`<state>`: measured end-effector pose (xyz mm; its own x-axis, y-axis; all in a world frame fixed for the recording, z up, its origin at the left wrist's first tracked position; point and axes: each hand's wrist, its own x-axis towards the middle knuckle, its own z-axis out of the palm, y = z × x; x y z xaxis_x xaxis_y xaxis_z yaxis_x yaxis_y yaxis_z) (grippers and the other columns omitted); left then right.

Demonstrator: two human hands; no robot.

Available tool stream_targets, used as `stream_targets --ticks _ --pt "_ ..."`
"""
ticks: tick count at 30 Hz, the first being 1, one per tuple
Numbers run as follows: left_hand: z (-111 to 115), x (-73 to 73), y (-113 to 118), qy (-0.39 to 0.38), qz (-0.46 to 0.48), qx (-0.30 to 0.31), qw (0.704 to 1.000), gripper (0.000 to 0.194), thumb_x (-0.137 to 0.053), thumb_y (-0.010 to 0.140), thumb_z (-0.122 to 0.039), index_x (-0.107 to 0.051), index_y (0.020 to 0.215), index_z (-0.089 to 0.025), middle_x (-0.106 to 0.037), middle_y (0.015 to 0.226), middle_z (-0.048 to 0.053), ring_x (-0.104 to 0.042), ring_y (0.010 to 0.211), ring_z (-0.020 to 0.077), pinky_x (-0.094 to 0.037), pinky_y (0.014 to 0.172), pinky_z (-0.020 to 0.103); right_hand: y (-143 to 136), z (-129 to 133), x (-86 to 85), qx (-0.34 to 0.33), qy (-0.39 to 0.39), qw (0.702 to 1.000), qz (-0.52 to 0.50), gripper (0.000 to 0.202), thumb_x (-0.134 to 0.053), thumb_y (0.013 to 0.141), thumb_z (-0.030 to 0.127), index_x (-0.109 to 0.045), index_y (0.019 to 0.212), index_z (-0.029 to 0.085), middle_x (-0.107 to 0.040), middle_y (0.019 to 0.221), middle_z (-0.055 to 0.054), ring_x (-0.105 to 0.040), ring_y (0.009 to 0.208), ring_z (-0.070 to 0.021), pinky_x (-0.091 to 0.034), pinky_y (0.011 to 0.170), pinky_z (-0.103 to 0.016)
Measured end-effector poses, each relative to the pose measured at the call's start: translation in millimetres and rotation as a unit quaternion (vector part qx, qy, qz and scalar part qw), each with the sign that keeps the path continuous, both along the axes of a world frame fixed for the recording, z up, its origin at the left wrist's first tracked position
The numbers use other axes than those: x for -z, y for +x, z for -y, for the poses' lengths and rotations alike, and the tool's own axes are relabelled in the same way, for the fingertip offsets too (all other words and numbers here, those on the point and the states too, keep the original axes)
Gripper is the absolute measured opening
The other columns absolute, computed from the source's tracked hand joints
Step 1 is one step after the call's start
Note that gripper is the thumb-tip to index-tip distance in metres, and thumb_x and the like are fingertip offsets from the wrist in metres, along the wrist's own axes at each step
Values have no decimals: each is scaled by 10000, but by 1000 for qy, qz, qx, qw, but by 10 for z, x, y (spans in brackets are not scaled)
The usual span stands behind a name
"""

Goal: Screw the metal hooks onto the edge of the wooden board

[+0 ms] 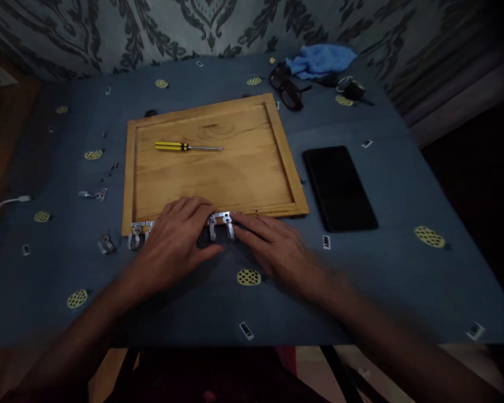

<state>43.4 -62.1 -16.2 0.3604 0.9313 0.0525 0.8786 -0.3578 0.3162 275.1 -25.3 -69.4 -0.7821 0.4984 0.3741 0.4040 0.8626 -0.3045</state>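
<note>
A shallow wooden panel with a raised frame [210,179] lies on the table, and a yellow-and-black screwdriver [172,146] rests on it. My left hand [172,240] lies over the panel's near edge, fingers bent forward on the frame and thumb stretched apart. Its index fingertip touches a silver metal hook [222,217] on that edge. From the other side my right hand [275,243] has its fingertips closed at the same hook. Left of my left hand, another metal hook [136,230] sits on the near edge, partly covered by that hand.
Left of the panel lie a loose hook [106,244], a metal piece [93,194] and small screws [114,165]. A black tablet [340,187] lies to the right. Sunglasses [288,88], a blue cloth [321,60] and keys [351,88] are at the back; a white cable [8,200] is far left.
</note>
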Motion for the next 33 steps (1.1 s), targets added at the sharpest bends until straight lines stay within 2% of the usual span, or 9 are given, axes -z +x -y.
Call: stream_targets --ticks 3,14,21,27,33 --pt "-2 10 0 1 -4 0 1000 474 -808 829 -308 -579 1222 -175 -673 1265 95 -628 1161 295 -516 995 465 -1 1 -6 -1 3 1000 -5 411 -496 930 1 -654 1293 111 -691 1384 -147 -691 1153 -279 -631 944 -442" --pt "11 58 0 11 -12 -1 1000 466 -823 820 -293 -590 1202 -163 -673 1262 93 -627 1150 301 -512 988 472 -2 14 11 1 -26 1000 -4 456 -522 934 9 -640 1349 155 -670 1420 -128 -681 1170 -256 -608 968 -438" --pt "5 74 15 11 -11 -6 1000 468 -820 829 -309 -585 1206 -161 -665 1271 96 -616 1160 299 -502 998 476 -17 9 -11 6 11 1000 -7 387 -490 964 22 -655 1299 124 -701 1374 -123 -698 1139 -252 -623 941 -405" --pt "-5 46 63 10 -24 -10 1000 503 -788 857 -439 -587 1241 -182 -669 1239 100 -610 1137 313 -497 976 487 -10 6 1 6 13 1000 -3 379 -497 960 24 -660 1288 120 -697 1383 -127 -700 1154 -263 -625 944 -413" --pt "-16 84 103 32 -13 -9 999 509 -725 882 -535 -619 1230 -179 -673 1212 99 -599 1115 319 -484 955 497 -4 11 13 4 -5 1000 0 385 -512 959 31 -666 1298 130 -683 1403 -131 -685 1180 -260 -612 965 -418"
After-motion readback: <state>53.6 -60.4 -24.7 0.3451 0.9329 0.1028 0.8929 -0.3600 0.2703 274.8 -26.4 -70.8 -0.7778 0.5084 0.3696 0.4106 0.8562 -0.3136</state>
